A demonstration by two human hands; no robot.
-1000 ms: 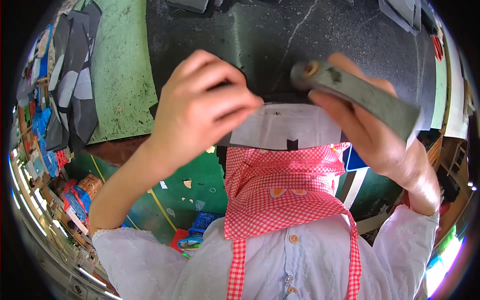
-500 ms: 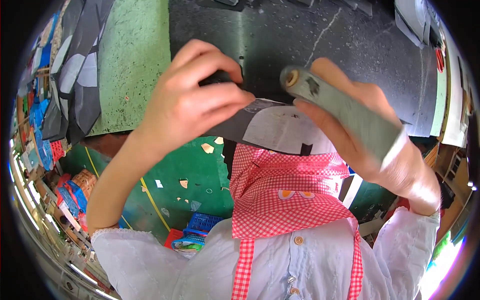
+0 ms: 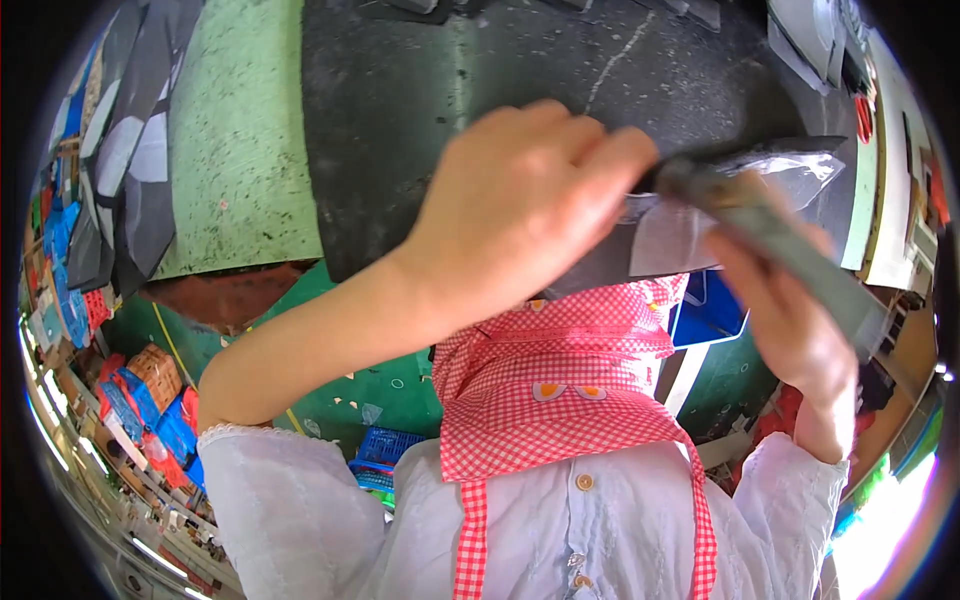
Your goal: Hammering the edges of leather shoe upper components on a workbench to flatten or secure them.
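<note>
My left hand (image 3: 530,195) reaches across the bench with its fingers curled closed on the edge of a dark, flexible sheet piece (image 3: 590,272). This piece has a pale grey patch (image 3: 672,238) and a shiny, lifted flap (image 3: 795,165). Wrapped round a long grey bar-shaped tool (image 3: 815,268), my right hand (image 3: 790,310) is closed at the right. The tool's rounded end lies close to my left fingertips, over the piece. Motion blurs the tool, and its exact kind does not show. Whatever sits under my left fingers is hidden.
A black mat (image 3: 385,130) covers much of the pale green bench (image 3: 240,130). Dark cut pieces (image 3: 150,190) are heaped at the left, and more (image 3: 805,45) lie at the far right. Below the bench are blue baskets (image 3: 385,447) and a blue bin (image 3: 712,312).
My left hand has moved right along the sheet piece. The tool and my right hand have shifted right and slightly down, and a shiny flap now shows beyond them.
</note>
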